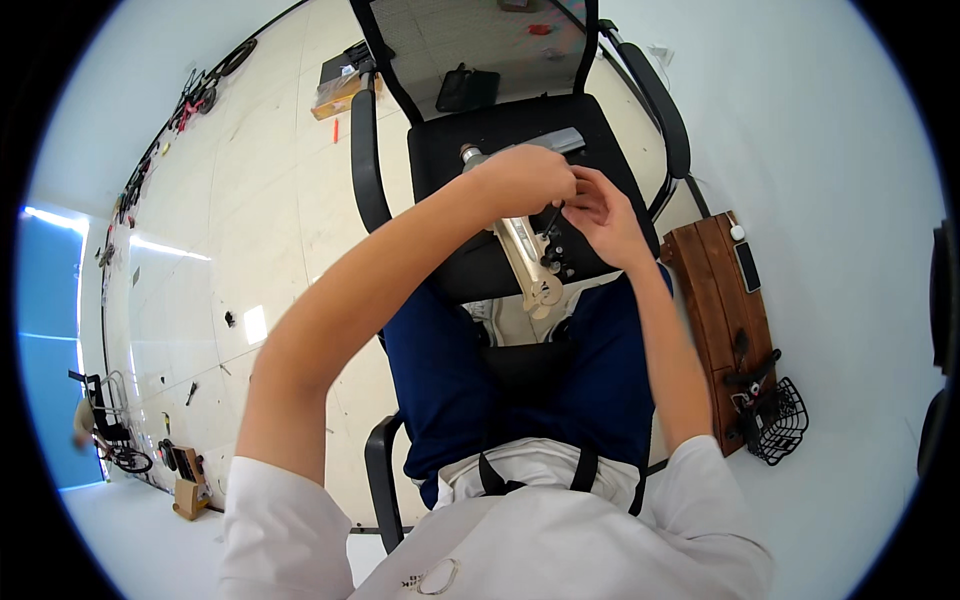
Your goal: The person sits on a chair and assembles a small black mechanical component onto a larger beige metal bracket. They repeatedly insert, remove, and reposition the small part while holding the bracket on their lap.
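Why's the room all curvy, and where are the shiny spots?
In the head view, the wide fisheye lens bends straight edges near the rim; in that same view, glare makes a white square and a long streak on the glossy cream tiled floor; also in the head view, the long, pale, shiny part catches light.

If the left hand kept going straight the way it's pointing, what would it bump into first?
Probably the right hand. Its fingers are just ahead of the left hand, at the picture's right; they may already touch, but depth is hard to judge here.
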The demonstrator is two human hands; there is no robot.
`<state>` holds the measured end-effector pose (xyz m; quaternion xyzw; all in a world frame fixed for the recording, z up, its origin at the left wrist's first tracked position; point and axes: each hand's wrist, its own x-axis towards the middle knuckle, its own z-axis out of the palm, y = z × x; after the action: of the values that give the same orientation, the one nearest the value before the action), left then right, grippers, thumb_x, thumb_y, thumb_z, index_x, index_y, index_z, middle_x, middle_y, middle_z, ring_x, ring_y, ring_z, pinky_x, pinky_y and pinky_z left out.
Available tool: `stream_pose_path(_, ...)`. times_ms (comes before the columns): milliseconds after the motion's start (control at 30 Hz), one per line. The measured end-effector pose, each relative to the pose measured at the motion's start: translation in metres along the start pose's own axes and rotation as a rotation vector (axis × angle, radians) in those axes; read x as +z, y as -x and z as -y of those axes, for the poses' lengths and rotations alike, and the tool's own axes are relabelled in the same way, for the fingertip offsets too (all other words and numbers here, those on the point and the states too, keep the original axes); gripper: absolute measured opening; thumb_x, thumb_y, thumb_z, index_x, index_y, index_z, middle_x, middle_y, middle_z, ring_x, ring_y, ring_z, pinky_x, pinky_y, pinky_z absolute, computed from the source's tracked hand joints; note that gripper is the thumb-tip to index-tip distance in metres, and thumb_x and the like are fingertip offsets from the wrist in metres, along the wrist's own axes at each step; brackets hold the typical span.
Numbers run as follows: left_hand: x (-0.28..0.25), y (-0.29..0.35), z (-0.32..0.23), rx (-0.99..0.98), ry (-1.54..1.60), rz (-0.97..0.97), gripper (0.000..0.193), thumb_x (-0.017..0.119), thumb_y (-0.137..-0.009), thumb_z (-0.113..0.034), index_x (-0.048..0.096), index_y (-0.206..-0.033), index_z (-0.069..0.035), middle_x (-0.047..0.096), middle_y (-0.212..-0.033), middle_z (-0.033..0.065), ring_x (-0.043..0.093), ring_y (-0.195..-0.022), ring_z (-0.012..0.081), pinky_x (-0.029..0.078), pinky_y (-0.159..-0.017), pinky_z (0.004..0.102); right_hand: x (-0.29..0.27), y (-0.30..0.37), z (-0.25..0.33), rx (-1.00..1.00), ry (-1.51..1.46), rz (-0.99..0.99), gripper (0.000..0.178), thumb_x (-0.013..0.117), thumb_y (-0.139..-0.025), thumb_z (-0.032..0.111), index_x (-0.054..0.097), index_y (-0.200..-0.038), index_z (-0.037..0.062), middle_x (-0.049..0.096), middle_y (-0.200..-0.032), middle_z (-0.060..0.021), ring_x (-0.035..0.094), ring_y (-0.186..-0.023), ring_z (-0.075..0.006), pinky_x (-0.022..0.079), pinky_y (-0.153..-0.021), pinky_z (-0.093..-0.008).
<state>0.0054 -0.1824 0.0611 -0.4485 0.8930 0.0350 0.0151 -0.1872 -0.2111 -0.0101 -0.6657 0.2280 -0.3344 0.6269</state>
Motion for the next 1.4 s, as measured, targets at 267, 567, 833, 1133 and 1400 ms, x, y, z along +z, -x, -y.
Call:
stream_pose_path(267,0.075,0.023,-0.052,-0.523,0.842,-1.104,0.014,0.074,-0.079,0.002,0.075,-0.092,0.000,0.075,-0.094,0.0112,0.074,-0.083,0.0252,0.060,-0.075,0.0308,-0.015,-0.028,0.036,-0.316,0.869,0.383,0.043,0.066,-0.089,0.003,0.058,-0.131,0.0006,0.067,-0.109,-0.0140,0.070,-0.094,-0.0263,0.057,-0.082,-0.0335)
stream_pose_path(567,0.097,0.030,-0.066,-0.990,1.013,-1.196,0.030,0.082,-0.077,-0.014,0.067,-0.099,0.000,0.072,-0.095,0.0099,0.070,-0.081,0.0169,0.056,-0.068,0.0297,-0.014,-0.055,0.055,-0.780,1.439,0.690,0.033,0.068,-0.084,0.014,0.063,-0.114,0.0031,0.065,-0.097,-0.0051,0.067,-0.084,-0.0213,0.055,-0.072,-0.0333)
stream_pose_path(833,0.172,0.030,-0.095,-1.351,1.472,-0.726,0.054,0.061,-0.095,-0.049,0.060,-0.102,0.005,0.068,-0.085,0.0164,0.066,-0.077,0.0267,0.051,-0.073,0.0402,-0.012,-0.094,0.066,-1.223,1.593,0.938,0.016,0.061,-0.087,0.018,0.058,-0.102,0.0117,0.056,-0.084,0.0003,0.060,-0.078,-0.0136,0.048,-0.063,-0.0268)
stream_pose_path(1133,0.170,0.026,-0.102,-1.248,1.413,-0.858,0.042,0.050,-0.103,-0.036,0.057,-0.100,0.005,0.064,-0.077,0.0190,0.065,-0.071,0.0315,0.049,-0.067,0.0438,-0.016,-0.112,0.055,-1.150,1.415,1.229,0.020,0.065,-0.090,0.028,0.056,-0.092,0.0106,0.054,-0.076,-0.0003,0.059,-0.074,-0.0155,0.049,-0.056,-0.0278)
stream_pose_path(1400,0.187,0.028,-0.099,-1.243,1.489,-0.973,0.042,0.055,-0.101,-0.037,0.058,-0.092,0.004,0.059,-0.069,0.0131,0.058,-0.063,0.0217,0.046,-0.061,0.0387,-0.007,-0.075,0.042,-0.609,1.254,0.956,0.030,0.071,-0.090,0.022,0.051,-0.074,0.0061,0.049,-0.057,-0.0067,0.056,-0.051,-0.0255,0.044,-0.044,-0.0367)
